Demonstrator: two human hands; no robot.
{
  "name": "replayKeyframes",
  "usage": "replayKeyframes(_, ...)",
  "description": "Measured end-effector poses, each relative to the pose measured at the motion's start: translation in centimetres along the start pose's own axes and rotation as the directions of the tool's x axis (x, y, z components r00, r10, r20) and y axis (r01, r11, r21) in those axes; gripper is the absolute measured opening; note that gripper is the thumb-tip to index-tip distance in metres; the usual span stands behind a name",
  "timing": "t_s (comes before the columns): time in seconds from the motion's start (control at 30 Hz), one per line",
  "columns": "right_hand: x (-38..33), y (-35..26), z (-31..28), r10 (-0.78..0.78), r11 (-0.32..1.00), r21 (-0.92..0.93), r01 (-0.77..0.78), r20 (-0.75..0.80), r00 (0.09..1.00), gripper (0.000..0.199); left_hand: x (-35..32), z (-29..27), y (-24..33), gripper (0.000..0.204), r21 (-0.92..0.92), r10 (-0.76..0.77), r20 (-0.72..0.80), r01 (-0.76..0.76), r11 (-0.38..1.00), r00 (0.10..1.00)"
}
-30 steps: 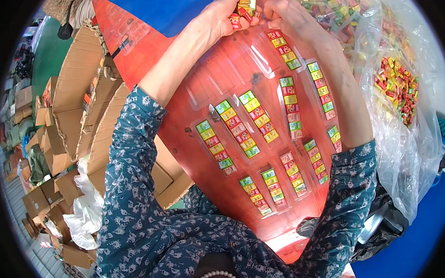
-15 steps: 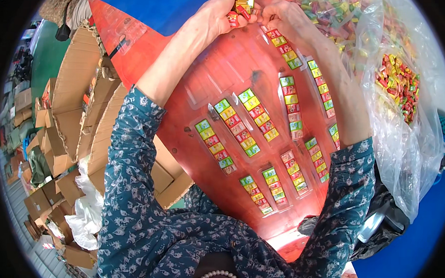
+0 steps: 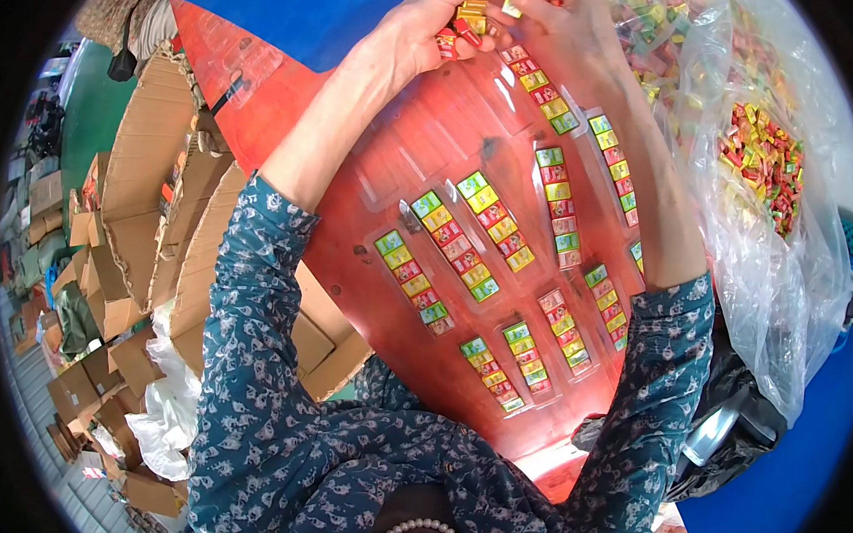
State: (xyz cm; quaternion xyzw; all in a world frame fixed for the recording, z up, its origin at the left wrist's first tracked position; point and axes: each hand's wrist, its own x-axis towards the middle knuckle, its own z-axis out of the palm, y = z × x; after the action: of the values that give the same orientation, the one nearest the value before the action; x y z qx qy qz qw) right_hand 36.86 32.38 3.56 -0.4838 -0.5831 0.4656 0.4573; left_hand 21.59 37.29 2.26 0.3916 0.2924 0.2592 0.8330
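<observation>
Right hand point(image 3: 578, 29) and its forearm have shifted a little since the earlier frames: the hand now lies farther right, its fingers more spread, and a green-and-yellow packet point(image 3: 512, 4) has come into view at its thumb and fingertips. Left hand point(image 3: 418, 31) has kept nearly the same place, and the filled rows lie much as before.

Grip: the left hand, palm partly up, is curled around a small cluster of yellow and red packets point(image 3: 470, 26), which rest on its palm and fingers. The right hand pinches the single green-and-yellow packet; its remaining fingers are partly cut off by the upper border of the view, and whether they hold anything more cannot be told.

Support: both hands are above the far part of the red tabletop point(image 3: 338, 254). Just below the right hand lies a long row of packets point(image 3: 543, 87); to its left, a clear tray point(image 3: 445, 126) shows bare slots. Further rows point(image 3: 495, 222) in clear plastic stretch toward the tabletop's near end.

Surroundings: beyond the right edge, a large clear bag point(image 3: 750, 287) contains loose packets point(image 3: 763, 165). A blue surface point(image 3: 257, 16) adjoins the far edge; cardboard boxes point(image 3: 149, 153) stand beside the left edge.
</observation>
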Motion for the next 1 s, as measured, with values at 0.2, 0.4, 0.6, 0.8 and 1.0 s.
replayKeyframes(0.2,-1.0,2.2,0.3,0.005,0.991,0.128,0.029,-0.253,0.967,0.006,-0.1,-1.4,0.5,0.034,-0.026,-0.156,-0.232,0.155,0.988,0.96)
replayKeyframes(0.4,-1.4,4.7,1.6,-0.221,0.813,-0.582,-0.023,-0.345,0.912,0.017,-0.3,-2.3,-0.2,0.034,0.095,-0.076,-0.249,0.102,0.99,0.966)
replayKeyframes(0.6,-2.0,4.0,1.0,-0.038,0.766,-0.624,-0.153,-0.282,0.959,0.019,0.0,-0.8,-0.6,0.034,0.113,-0.092,-0.297,0.131,0.985,0.95)
replayKeyframes(0.8,-1.9,2.3,0.3,0.114,0.713,-0.68,-0.172,-0.13,0.985,0.008,0.3,-0.6,-1.3,0.036,0.122,-0.086,-0.297,0.127,0.984,0.951)
replayKeyframes(1.0,-6.5,1.4,-3.7,0.016,0.757,-0.648,-0.085,-0.112,0.994,0.024,-1.2,-0.8,-0.2,0.042,-0.144,-0.155,-0.205,0.127,0.981,0.966)
